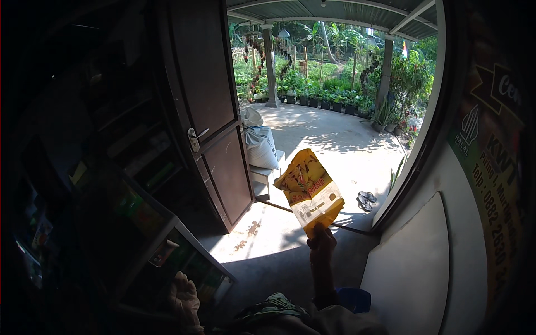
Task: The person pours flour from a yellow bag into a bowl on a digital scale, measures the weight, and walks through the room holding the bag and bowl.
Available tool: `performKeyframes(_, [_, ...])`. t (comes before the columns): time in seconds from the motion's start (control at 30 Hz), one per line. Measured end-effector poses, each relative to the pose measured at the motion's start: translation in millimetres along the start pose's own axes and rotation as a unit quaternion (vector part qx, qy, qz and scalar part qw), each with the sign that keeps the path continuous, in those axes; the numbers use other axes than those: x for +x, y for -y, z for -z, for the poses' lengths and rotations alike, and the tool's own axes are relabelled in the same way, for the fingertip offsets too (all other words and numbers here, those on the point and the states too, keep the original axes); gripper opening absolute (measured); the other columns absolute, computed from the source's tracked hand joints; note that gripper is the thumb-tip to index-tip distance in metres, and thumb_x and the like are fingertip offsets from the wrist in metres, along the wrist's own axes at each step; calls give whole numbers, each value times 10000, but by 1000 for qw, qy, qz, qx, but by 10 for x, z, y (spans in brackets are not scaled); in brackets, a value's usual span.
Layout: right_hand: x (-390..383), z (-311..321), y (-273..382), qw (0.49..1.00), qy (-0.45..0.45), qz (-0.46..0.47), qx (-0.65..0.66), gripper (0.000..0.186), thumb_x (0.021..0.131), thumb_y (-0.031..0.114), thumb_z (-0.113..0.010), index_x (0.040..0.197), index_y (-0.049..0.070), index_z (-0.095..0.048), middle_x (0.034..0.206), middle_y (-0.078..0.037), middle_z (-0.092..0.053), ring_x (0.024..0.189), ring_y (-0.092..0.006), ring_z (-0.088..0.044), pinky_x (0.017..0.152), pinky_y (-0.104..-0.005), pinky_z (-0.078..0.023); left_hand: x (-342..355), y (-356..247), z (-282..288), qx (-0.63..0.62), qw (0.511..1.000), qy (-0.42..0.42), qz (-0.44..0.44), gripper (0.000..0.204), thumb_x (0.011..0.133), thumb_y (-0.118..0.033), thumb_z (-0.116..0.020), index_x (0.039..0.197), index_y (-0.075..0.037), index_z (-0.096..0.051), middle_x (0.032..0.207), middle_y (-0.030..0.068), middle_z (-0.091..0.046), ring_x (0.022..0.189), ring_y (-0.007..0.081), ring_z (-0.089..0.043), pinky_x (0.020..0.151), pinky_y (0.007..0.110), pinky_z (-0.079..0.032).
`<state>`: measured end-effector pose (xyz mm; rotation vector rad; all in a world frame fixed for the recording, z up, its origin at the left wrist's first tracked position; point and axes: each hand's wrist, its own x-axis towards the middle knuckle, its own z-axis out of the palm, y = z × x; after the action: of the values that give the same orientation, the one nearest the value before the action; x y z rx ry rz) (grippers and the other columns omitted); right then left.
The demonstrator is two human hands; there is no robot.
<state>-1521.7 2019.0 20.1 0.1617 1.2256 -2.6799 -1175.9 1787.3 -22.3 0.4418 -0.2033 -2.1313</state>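
Observation:
Held up in front of the doorway is a yellow printed plastic packet [307,190], flattened and creased. My right hand [322,241] grips it by its lower end, fingers closed on the plastic. At the lower left, my left hand [185,296] is raised beside a glass-fronted display case [192,262]. Its fingers are loosely bent and apart, and I see nothing in them. Shadow makes its detail hard to read.
A brown door [209,111] stands ajar on the left. Outside, white sacks [261,148] rest on a light bench [262,177]. Sandals [365,201] lie past the threshold. A printed banner [491,162] hangs on the right wall, and a blue plastic object [354,300] sits low beside me.

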Motion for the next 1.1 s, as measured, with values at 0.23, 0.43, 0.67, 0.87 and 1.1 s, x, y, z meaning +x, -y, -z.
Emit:
performKeyframes(0.23, [-92, -178, -150, 999, 37, -37, -3, 188, 878, 195, -632, 939, 18, -621, 664, 8, -507, 482, -63, -408, 449, -213, -336, -34, 184, -329, -18, 1000, 15, 15, 298, 948, -173, -521, 1176, 7, -591, 1150, 149, -655, 1075, 257, -630, 877, 450, -538])
performKeyframes(0.43, [-222, -321, -328, 995, 72, -68, -12, 192, 868, 188, -636, 940, 10, -621, 670, 6, -506, 497, -70, -416, 456, -215, -339, -14, 74, -73, -22, 998, 51, 4, 327, 953, -175, -513, 1208, 21, -573, 1163, 154, -645, 1078, 270, -624, 880, 455, -541])
performKeyframes(0.67, [-450, -584, -513, 989, 98, -93, -62, 171, 868, 162, -638, 941, 8, -621, 694, -12, -526, 512, -79, -431, 460, -220, -347, -124, -163, 37, -13, 995, 46, -83, 341, 955, -176, -517, 1227, 25, -555, 1196, 139, -633, 1097, 256, -616, 921, 431, -521])
performKeyframes(0.87, [-570, -571, -523, 987, 67, -84, -121, 179, 885, 135, -597, 949, -24, -648, 781, -29, -571, 582, -103, -509, 494, -249, -417, -168, -430, 4, -40, 995, 43, -83, 333, 965, -170, -499, 1232, 21, -548, 1213, 137, -624, 1104, 257, -610, 928, 440, -513])
performKeyframes(1.1, [-703, -551, -743, 989, 78, -105, -63, 173, 838, 130, -647, 972, 20, -640, 728, -23, -555, 511, -95, -445, 458, -226, -350, -313, -780, 280, -70, 994, -44, -75, 278, 973, -165, -497, 1160, 16, -594, 1161, 116, -642, 1044, 219, -625, 878, 380, -545])
